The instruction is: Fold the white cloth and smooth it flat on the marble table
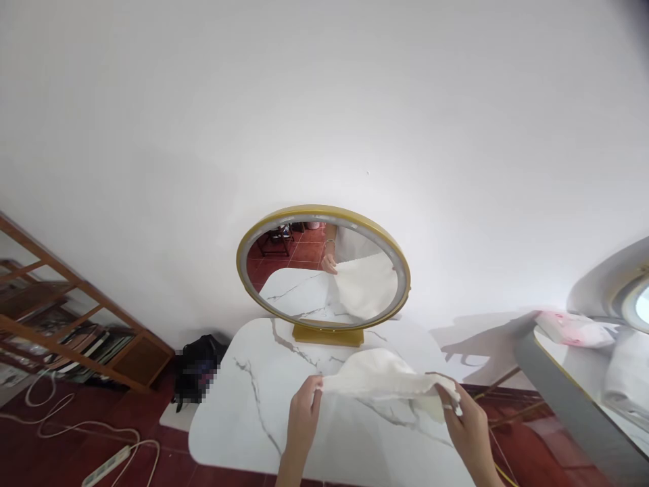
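Observation:
A thin white cloth [375, 375] stretches between my two hands above a white marbled tabletop [238, 419]. My left hand [304, 409] pinches its left corner between thumb and fingers. At the other end, my right hand [461, 409] is closed on a bunched edge, and some of the cloth hangs below the fingers. Behind the cloth stands an oval-looking mirror [284, 284] in a gold frame on a gold base [327, 336]. The cloth and one hand are reflected in its glass.
A white wall [324, 101] rises behind the table. To the right is another table [562, 372] with a pink-and-white packet [572, 329] and a white towel-like bundle [629, 372]. On the left are a wooden rack [91, 291], a black bag [195, 365] and a power strip [106, 467] with cords.

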{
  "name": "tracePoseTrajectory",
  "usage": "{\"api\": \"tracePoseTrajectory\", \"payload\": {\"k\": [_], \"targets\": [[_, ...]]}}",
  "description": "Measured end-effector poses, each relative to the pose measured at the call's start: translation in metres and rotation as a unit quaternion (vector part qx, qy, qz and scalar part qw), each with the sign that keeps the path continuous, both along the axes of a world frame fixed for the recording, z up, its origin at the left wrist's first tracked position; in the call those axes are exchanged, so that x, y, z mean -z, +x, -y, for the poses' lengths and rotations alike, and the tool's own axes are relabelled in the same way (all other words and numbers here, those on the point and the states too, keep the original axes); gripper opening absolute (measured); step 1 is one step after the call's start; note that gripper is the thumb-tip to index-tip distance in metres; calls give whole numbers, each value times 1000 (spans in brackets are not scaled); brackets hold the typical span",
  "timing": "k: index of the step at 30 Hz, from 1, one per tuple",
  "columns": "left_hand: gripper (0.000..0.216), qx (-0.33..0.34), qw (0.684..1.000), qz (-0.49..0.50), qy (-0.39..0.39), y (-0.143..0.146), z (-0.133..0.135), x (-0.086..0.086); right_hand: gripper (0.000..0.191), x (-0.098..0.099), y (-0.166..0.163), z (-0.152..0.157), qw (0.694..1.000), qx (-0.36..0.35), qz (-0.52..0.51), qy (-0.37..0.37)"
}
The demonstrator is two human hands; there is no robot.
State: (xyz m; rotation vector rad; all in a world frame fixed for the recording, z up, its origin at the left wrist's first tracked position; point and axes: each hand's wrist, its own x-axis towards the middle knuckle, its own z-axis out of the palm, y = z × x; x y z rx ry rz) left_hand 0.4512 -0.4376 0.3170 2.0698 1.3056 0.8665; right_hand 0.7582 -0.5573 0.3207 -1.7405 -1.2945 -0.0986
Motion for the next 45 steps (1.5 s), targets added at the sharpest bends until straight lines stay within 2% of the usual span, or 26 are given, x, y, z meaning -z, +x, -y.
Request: {"api": "tracePoseTrajectory", "payload": {"k": [2,4,8,12,17,20,24,26,29,32,34,37,39,42,45], "targets": [[30,19,1000,3,24,-8,2,-15,30,-13,-9,-3,999,31,-29,-5],[25,29,999,-1,41,-16,3,-28,30,-27,-15,-6,999,36,-12,4],[19,37,994,-11,105,-33,1,-44,23,-49,-18,-4,997,-56,59,8],[16,59,982,-11,177,-48,-4,-55,26,-62,-15,7,988,-127,57,-74],[12,73,969,24,236,-64,-12,-75,28,-85,-23,24,981,-137,-31,-136],[9,93,976,34,193,-74,-14,-89,37,-108,-33,35,973,-153,-83,-153],[13,149,984,72,65,-88,-9,-110,38,-132,-42,56,966,-157,-134,-154],[15,170,981,94,-4,-94,-2,-122,33,-137,-43,70,968,-130,-163,-138],[15,203,966,131,-94,-100,6,-141,29,-138,-42,89,969,-48,-226,-82],[13,201,955,168,-139,-93,7,-151,32,-136,-33,91,962,13,-268,-43],[15,179,957,171,-152,-79,-1,-148,32,-130,-20,78,962,16,-269,-51],[16,140,969,142,-147,-44,-24,-125,33,-107,7,41,970,-12,-234,-68],[15,99,981,117,-116,-14,-45,-100,36,-80,28,10,979,-6,-186,-78],[8,25,992,100,-72,34,-70,-59,39,-34,50,-33,981,56,-160,-90],[19,-20,994,98,-52,74,-71,-21,46,9,57,-62,975,102,-176,-86]]}}
